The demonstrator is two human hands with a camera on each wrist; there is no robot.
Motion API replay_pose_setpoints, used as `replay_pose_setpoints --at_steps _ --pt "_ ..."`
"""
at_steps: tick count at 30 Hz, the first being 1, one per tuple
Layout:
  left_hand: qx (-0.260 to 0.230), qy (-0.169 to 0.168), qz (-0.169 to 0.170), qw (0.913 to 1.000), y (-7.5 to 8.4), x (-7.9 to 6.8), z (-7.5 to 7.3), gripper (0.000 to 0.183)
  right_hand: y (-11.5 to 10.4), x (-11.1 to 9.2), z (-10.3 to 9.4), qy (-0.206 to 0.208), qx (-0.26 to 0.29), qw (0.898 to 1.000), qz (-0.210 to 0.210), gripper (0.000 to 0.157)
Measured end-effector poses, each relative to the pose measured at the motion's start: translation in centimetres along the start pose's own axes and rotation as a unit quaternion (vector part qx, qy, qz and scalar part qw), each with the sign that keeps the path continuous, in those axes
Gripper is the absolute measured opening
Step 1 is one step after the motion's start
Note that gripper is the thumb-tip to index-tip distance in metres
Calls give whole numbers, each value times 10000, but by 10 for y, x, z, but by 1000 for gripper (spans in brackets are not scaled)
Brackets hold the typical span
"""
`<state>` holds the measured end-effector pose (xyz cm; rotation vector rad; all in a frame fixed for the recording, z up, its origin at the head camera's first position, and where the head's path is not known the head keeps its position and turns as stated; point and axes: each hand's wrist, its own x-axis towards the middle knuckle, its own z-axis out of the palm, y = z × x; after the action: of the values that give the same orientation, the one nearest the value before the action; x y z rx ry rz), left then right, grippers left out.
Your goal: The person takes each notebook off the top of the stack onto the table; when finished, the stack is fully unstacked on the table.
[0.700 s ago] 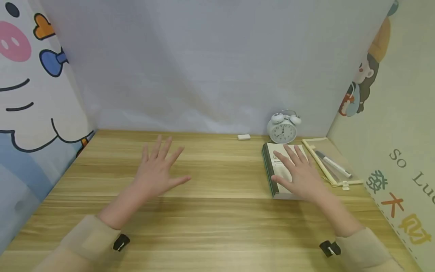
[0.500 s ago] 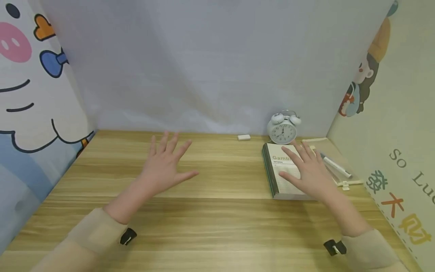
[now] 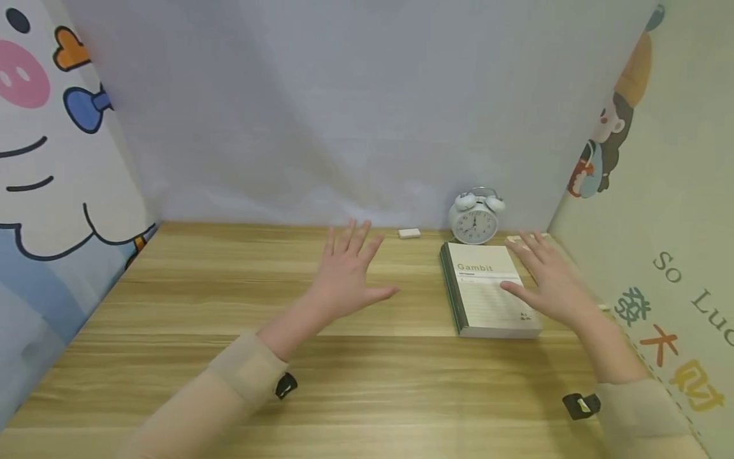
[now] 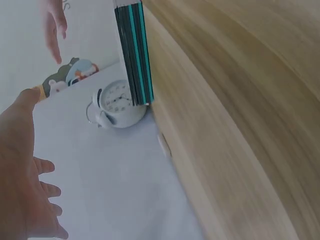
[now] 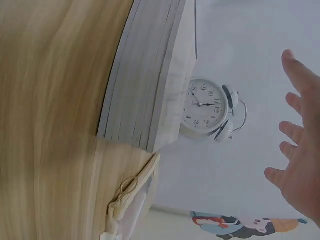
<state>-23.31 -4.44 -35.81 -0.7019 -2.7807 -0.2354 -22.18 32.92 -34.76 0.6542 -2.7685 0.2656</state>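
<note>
My left hand (image 3: 344,284) hovers over the middle of the wooden table, fingers spread, holding nothing. To its right lies a stack of notebooks (image 3: 490,290) with "Gambit" on the top cover; several layers show from the side in the right wrist view. Over the stack's right side my right hand (image 3: 547,280) is held up with spread fingers, apart from the notebooks. Behind the stack stands a white twin-bell alarm clock (image 3: 474,223). A mesh zip pouch (image 5: 135,195) lies beside the notebooks, mostly hidden by my right hand in the head view.
A small white block, like an eraser (image 3: 409,233), lies near the table's back edge, left of the clock. A pale cloth (image 3: 287,115) hangs behind the table (image 3: 229,395). Printed cloths stand at the left (image 3: 51,191) and right (image 3: 682,210).
My left hand has moved well to the right, towards the notebooks. My right hand has shifted right, uncovering the notebook cover and hiding the pouch and the pen seen in it earlier.
</note>
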Motion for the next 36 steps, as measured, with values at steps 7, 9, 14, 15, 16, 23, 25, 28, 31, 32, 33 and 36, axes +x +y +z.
replay_pose_setpoints --at_steps 7,9,14,15,16,23,25,28,31,32,33,36 --pt "-775 -154 103 9968 41 22 27 98 30 -5 9 64 376 9993 0 76" --pt "-991 -312 54 9946 53 26 35 99 36 -7 13 -57 460 9989 96 78" --pt "-1529 -596 -70 9864 75 35 59 101 47 -13 25 -530 1011 9912 675 78" --pt "-1611 -641 -95 9848 79 37 64 101 49 -13 28 -590 1104 9893 753 78" --pt "-1683 -674 -139 9833 82 39 68 100 50 -14 31 -680 1216 9868 829 78" --pt "-2535 -1176 -545 9586 102 53 93 99 61 -16 49 -1335 1378 9748 1140 90" --pt "-2860 -1327 -644 9468 105 56 101 100 63 -17 52 -1453 1376 9727 1171 90" --pt "-3146 -1432 -622 9363 108 61 109 99 64 -19 54 -1581 1415 9699 1193 90" --pt "-3397 -1500 -583 9267 109 64 113 98 65 -20 55 -1631 1308 9709 1169 90" --pt "-3461 -1516 -601 9239 110 65 113 98 65 -20 55 -1624 1296 9713 1160 89" --pt "-3551 -1528 -625 9201 110 65 114 97 66 -20 56 -1587 1290 9722 1140 89" --pt "-3771 -1570 -708 9100 109 65 113 96 68 -18 58 -1453 1331 9750 1030 85"
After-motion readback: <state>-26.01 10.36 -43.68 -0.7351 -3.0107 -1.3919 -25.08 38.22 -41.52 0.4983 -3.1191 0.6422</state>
